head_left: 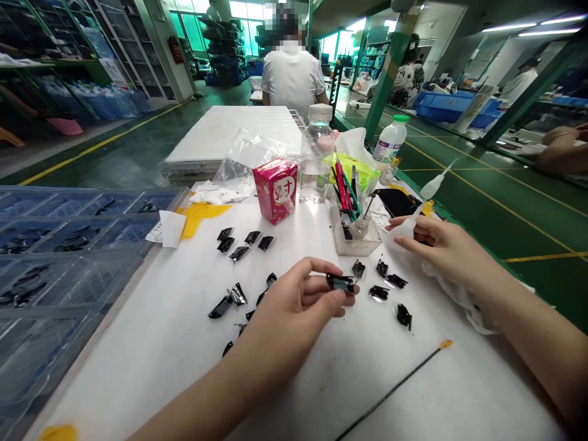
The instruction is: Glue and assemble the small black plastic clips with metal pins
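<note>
Between the thumb and fingers of my left hand (pixel 298 306) is a small glossy black plastic part (pixel 340 282), held over the white tabletop (pixel 294 398). My right hand (pixel 441 245) grips a white squeeze bottle (pixel 407 229) with a long tapered nozzle pointing up and away to the right. Just beyond my left fingertips, several black pieces on clear film (pixel 379 293) lie scattered. More black parts (pixel 220 307) rest to the left of my left hand, some partly hidden behind it. Another group of black pieces (pixel 239 253) sits farther back.
Blue compartment trays (pixel 92 269) with black parts line the left side. Behind are a red drink carton (pixel 276 191), a clear bottle (pixel 315 165), a pen holder (pixel 357 242) and a green-capped bottle (pixel 390 142). A thin black rod (pixel 395 389) lies in front. A person in white (pixel 294 76) sits ahead.
</note>
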Tool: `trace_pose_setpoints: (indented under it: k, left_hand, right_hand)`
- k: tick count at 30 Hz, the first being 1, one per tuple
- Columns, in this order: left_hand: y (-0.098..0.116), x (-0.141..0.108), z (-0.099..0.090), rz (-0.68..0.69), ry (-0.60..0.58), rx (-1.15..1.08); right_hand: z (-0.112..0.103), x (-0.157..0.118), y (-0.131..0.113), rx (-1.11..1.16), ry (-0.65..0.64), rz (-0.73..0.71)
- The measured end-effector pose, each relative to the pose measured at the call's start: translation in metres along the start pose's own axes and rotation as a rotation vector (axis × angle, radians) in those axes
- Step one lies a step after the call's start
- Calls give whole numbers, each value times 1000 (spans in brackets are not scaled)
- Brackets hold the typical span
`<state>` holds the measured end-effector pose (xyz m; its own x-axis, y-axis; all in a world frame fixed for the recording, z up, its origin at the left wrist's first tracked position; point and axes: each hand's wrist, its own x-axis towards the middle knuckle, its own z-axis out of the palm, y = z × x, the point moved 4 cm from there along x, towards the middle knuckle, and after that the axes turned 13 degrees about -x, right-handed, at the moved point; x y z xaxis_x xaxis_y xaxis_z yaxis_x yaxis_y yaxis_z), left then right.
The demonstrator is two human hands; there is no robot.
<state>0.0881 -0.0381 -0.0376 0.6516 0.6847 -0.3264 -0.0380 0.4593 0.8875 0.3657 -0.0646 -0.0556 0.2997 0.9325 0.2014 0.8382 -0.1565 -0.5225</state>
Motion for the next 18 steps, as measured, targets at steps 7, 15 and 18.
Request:
trace_pose_setpoints:
  k: [7,15,18]
  left_hand:
    - [10,2,-7,50,108,-116]
    - [11,0,-10,110,106,-158]
    - [11,0,-9,106,101,-134]
  right_hand:
    - [-8,1,6,-110,100,-12]
    - [-15,-12,-56,127,206,-127]
    - [-1,-1,-77,161,57,-154]
